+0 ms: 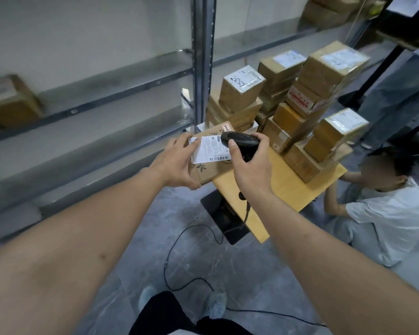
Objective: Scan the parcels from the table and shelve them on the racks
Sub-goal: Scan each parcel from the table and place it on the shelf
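My left hand [177, 163] grips a brown cardboard parcel [209, 171] by its left side, holding it over the near corner of the wooden table [283, 187]. A white shipping label [209, 149] with a barcode faces up on the parcel. My right hand [249, 163] is closed around a black handheld scanner [240, 139], whose head hangs just above the label's right edge. Several more taped cardboard parcels [307, 100] are stacked on the far part of the table. The metal rack [87, 105] runs along the left.
One cardboard box [10, 100] sits on a rack shelf at far left. A grey rack upright [202, 59] stands just behind the table. The scanner's black cable [179, 247] loops across the floor. A person in white [382, 209] crouches right of the table; another stands behind.
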`<action>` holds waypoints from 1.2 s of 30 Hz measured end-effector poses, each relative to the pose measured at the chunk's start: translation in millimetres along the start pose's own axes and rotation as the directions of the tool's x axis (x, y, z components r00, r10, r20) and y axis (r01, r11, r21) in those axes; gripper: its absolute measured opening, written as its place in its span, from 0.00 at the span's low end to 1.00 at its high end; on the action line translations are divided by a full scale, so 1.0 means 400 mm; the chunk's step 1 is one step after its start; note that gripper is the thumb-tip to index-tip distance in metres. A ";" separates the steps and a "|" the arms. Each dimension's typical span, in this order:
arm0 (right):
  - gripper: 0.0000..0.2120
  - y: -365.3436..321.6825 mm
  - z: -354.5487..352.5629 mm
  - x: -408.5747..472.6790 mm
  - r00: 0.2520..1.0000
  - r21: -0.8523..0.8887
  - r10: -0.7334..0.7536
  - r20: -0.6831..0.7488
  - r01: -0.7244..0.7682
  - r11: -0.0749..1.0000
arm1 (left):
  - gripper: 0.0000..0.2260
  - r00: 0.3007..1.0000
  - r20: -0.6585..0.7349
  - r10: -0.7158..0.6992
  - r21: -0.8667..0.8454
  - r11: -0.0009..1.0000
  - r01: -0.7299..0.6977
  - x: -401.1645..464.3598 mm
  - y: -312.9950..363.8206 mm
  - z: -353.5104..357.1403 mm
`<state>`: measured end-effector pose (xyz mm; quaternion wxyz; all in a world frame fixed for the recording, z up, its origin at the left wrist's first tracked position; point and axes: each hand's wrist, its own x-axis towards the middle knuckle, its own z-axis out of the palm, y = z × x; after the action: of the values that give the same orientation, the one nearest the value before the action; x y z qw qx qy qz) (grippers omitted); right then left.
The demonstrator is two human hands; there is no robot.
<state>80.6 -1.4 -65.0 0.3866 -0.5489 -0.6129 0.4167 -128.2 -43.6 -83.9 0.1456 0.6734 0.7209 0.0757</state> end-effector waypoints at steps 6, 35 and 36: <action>0.23 -0.144 0.103 -0.039 0.986 0.007 -0.129 0.107 0.129 0.992 | 0.63 0.985 -0.168 -0.022 0.095 0.995 0.038 -0.093 -0.116 -0.167; 0.23 -0.460 0.681 -0.091 0.961 0.045 -0.226 0.163 0.221 0.974 | 0.58 0.864 -0.315 -0.393 0.010 0.909 0.418 -0.193 -0.668 -0.446; 0.23 -0.466 0.699 -0.078 0.959 0.055 -0.224 0.171 0.218 0.974 | 0.58 0.852 -0.305 -0.426 -0.002 0.895 0.447 -0.186 -0.683 -0.447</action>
<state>-242.0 -65.8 9.8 0.3847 -0.4309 -0.6947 0.4287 -439.5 -124.1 9.7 0.0254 0.4777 0.8705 0.1161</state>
